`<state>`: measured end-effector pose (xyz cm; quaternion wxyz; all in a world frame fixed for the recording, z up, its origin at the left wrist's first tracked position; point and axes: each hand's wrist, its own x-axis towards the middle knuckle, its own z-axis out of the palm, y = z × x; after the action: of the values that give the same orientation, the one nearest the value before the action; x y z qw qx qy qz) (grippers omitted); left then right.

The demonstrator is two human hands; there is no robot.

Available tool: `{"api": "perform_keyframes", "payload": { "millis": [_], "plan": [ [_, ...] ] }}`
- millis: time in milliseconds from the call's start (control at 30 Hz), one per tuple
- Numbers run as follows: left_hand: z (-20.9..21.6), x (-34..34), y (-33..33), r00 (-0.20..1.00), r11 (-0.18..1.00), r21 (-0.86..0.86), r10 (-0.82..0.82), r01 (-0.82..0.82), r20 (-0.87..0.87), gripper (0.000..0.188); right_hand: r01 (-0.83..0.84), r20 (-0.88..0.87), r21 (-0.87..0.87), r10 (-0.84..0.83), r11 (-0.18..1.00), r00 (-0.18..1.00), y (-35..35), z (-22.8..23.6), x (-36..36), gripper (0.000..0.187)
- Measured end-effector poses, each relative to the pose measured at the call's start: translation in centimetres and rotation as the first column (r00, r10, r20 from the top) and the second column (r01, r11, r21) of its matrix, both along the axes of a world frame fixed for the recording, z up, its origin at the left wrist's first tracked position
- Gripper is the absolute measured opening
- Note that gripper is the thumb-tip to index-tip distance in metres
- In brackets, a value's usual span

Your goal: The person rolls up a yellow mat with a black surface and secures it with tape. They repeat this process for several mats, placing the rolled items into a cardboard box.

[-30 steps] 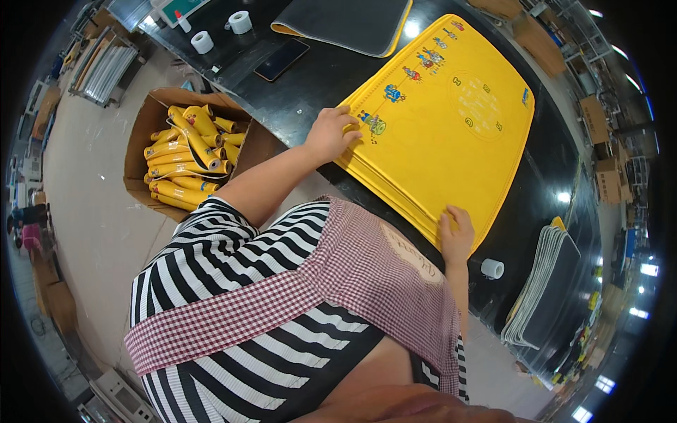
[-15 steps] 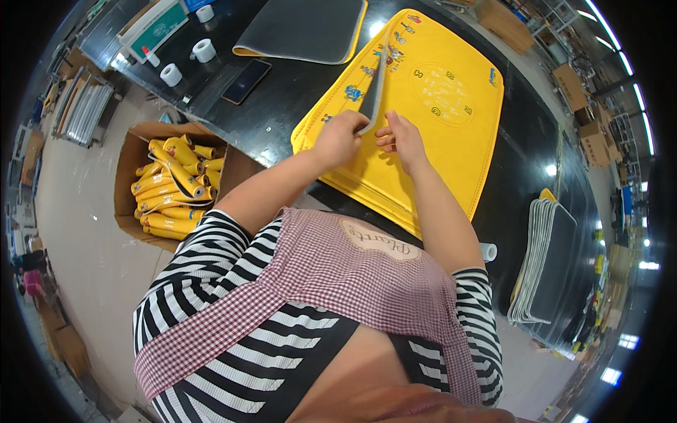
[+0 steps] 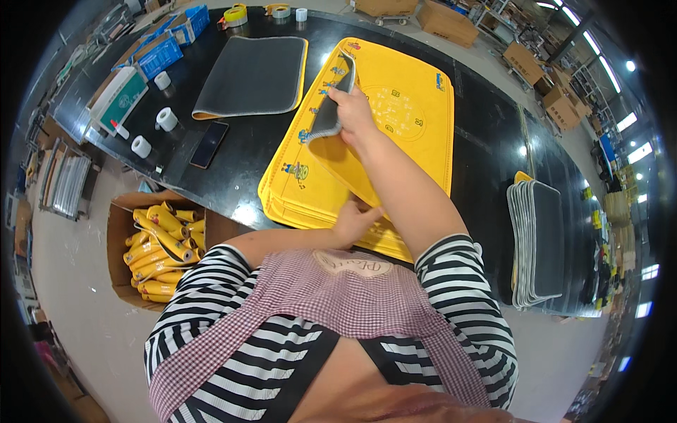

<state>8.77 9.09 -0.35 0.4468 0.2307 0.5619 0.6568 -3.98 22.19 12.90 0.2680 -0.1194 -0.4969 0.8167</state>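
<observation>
A yellow mat (image 3: 416,155) with cartoon figures and a round print lies on top of a stack of yellow mats (image 3: 282,204). Its left edge is folded back over, baring a dark underside with a grey stitched rim. My right hand (image 3: 354,116) grips that folded edge, fingers closed on the dark side. At the near edge of the stack, my left hand (image 3: 352,223) has its thumb and fingers on the top mat's border; my right forearm crosses just beside its fingertips.
Left on the black table (image 3: 247,151) are another mat (image 3: 250,77) dark side up, a phone (image 3: 209,145), white tape rolls (image 3: 166,118) and a green-white box (image 3: 118,99). A carton (image 3: 120,247) of rolled yellow pieces stands below. Dark mats (image 3: 539,240) are piled at right.
My left hand has left the folded edge and moved down to the near border. My right hand has moved up and taken hold of the fold. The whole view has shifted.
</observation>
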Motion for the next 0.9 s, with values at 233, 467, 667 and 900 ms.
{"api": "perform_keyframes", "payload": {
  "millis": [233,467,667,900],
  "plan": [
    [2.2,-0.6,4.4,0.983,0.992,-0.119,0.011,-0.033,-0.182,0.048,0.061,-0.161,-0.140,-0.084,0.988,0.983,3.0,8.7,-4.0,0.031],
    [15.6,-30.4,12.0,0.229,0.783,0.038,0.227,-0.621,-0.947,0.031,0.049,-0.255,0.022,-0.042,0.999,0.966,21.8,17.3,5.6,0.019],
    [28.3,-28.1,2.9,-0.637,0.877,0.479,0.355,-0.027,-0.685,0.025,0.448,0.159,0.152,-0.469,0.881,0.869,23.4,8.9,21.2,0.036],
    [3.0,-17.2,-9.4,-0.133,0.920,-0.391,-0.388,-0.001,-0.912,0.021,0.200,0.689,0.305,-0.361,0.931,0.629,11.9,-9.9,28.7,0.056]
  ]
}}
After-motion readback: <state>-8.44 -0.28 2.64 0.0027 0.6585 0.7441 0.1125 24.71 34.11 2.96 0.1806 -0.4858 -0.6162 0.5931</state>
